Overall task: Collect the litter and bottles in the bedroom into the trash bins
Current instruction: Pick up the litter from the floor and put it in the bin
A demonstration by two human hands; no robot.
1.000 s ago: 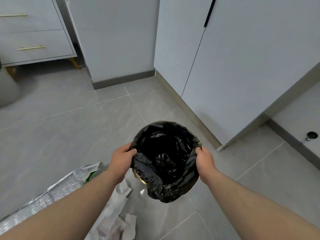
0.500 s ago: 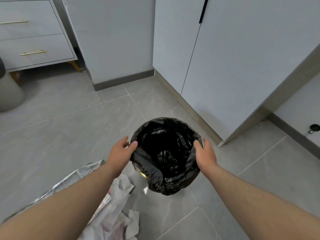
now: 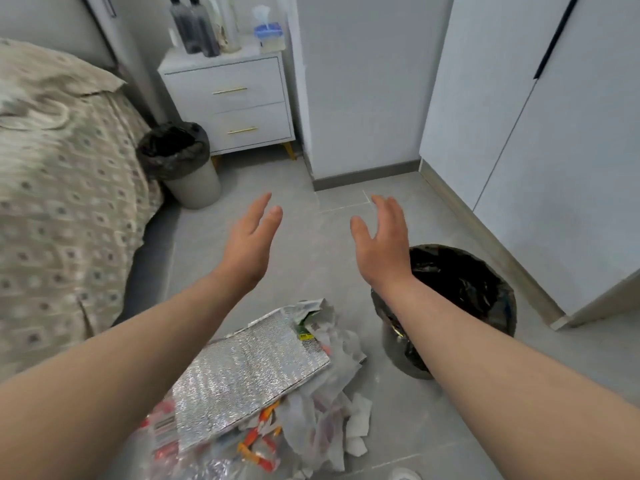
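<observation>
My left hand (image 3: 251, 242) and my right hand (image 3: 382, 242) hover in the air over the floor, fingers straight, palms facing each other, holding nothing. A trash bin lined with a black bag (image 3: 464, 292) stands on the floor just right of my right wrist, partly hidden by my forearm. A second lined bin (image 3: 180, 161) stands between the bed and the nightstand. A litter pile lies below my arms: a silver foil bag (image 3: 242, 372), white crumpled paper and plastic (image 3: 332, 393), red and orange wrappers (image 3: 256, 445). Dark bottles (image 3: 195, 26) stand on the nightstand.
A bed with a patterned cover (image 3: 59, 188) fills the left side. A white two-drawer nightstand (image 3: 239, 105) stands at the back with a tissue box (image 3: 268, 34) on top. White wardrobe doors (image 3: 540, 150) line the right. Grey tile floor (image 3: 329, 216) lies between.
Both hands let go of the black-lined bin and rose, now open. The view swung left, bringing the bed, nightstand, second bin and more litter into sight.
</observation>
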